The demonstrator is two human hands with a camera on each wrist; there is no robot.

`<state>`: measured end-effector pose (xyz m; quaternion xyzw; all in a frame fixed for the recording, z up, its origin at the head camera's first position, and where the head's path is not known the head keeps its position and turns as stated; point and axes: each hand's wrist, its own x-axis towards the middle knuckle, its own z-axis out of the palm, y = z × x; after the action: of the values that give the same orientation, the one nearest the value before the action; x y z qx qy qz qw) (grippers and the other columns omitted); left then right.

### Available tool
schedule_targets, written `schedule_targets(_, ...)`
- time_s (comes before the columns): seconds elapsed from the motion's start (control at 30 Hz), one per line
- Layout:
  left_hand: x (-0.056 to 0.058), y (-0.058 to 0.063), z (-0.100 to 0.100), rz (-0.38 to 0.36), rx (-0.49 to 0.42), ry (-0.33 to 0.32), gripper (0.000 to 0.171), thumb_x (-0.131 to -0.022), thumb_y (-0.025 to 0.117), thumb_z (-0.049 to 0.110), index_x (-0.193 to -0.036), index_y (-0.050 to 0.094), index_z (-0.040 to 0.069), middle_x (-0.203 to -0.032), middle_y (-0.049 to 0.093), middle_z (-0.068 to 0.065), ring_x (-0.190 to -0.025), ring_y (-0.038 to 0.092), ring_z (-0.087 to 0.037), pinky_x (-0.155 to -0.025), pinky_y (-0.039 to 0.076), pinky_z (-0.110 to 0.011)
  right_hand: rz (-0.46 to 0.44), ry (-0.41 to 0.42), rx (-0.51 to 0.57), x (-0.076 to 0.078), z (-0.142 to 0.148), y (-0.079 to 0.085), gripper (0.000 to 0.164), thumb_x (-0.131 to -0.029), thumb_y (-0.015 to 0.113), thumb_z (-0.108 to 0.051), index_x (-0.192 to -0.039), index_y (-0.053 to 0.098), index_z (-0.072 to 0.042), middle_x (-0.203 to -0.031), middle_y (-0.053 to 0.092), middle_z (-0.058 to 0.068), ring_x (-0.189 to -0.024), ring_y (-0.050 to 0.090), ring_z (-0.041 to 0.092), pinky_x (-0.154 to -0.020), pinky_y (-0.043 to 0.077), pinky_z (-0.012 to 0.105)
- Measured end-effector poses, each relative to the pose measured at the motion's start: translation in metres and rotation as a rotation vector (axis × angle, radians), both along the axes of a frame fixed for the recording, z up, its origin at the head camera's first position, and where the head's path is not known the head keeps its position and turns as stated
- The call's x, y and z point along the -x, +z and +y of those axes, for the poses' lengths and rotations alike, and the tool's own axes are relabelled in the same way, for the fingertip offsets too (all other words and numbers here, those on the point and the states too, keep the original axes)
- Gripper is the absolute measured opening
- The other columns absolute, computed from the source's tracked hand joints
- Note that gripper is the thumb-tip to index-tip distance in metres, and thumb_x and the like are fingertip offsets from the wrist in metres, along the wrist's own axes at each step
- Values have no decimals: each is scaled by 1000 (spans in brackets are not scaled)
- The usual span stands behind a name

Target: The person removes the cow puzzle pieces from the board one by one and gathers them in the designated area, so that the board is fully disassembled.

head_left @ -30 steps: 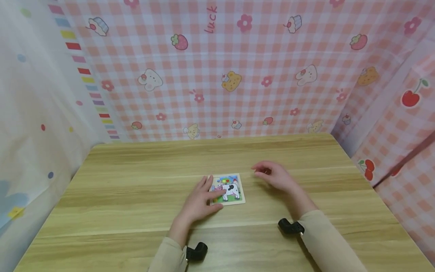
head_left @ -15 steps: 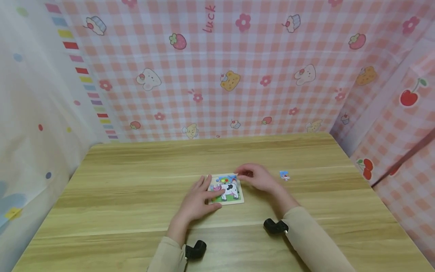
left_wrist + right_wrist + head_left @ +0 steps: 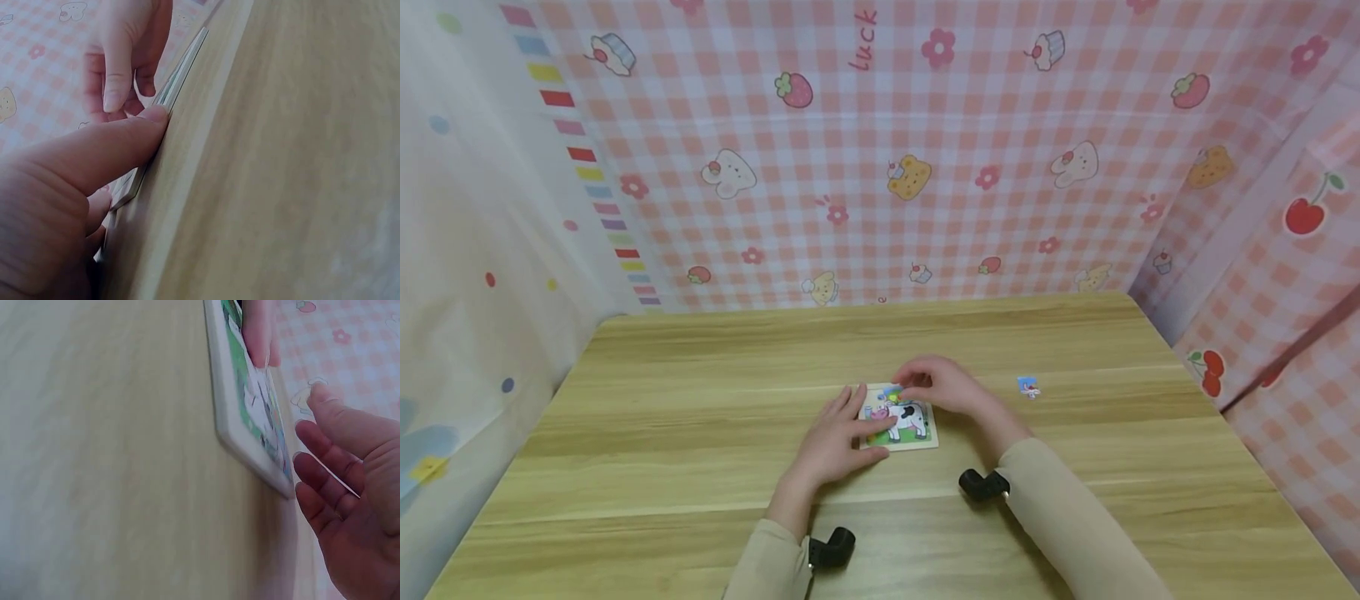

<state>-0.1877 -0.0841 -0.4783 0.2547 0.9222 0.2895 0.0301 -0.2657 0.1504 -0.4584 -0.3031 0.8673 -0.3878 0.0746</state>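
Note:
A small square jigsaw puzzle [image 3: 913, 423] with a cow picture and a pale frame lies flat on the table. My left hand [image 3: 835, 442] rests on its left part with fingers extended, one across the cow. The thumb [image 3: 125, 140] of that hand touches the near edge in the left wrist view. Over the upper right part of the puzzle hovers my right hand [image 3: 947, 386], its fingers loosely bent. In the right wrist view a gap shows between the right thumb [image 3: 344, 422] and fingers, with nothing visible there. To the right lies a loose puzzle piece [image 3: 1028, 387], blue and white.
The wooden table [image 3: 700, 467] reaches back to a pink checked cloth [image 3: 850, 125]. Cloths also hang at the left and right sides. A black wrist camera [image 3: 832, 547] sits on the left sleeve, another black camera [image 3: 983, 485] on the right.
My right hand has moved left, from beside the puzzle to over its upper part. The loose piece on the right has come into view. My left hand stays in place.

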Motion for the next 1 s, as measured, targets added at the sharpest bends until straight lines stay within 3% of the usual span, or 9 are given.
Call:
schedule_targets(0.63, 1, -1, -1, 24, -4, -17, 44, -88, 74, 39, -130, 68, 26, -158, 26, -22, -147, 16, -43, -119, 12, -55, 88, 59, -202, 6, -24, 2, 21, -87, 78, -15, -107, 75, -16, -105, 61, -1, -94, 56, 14, -88, 49, 33)
schedule_targets(1.0, 1, -4, -2, 29, -8, -7, 44, -88, 74, 40, -130, 68, 27, -159, 27, -18, -147, 17, -40, -119, 12, -52, 87, 45, -246, 3, -29, 4, 17, -85, 79, -16, -102, 73, -18, -104, 58, -2, -94, 54, 16, -89, 47, 35)
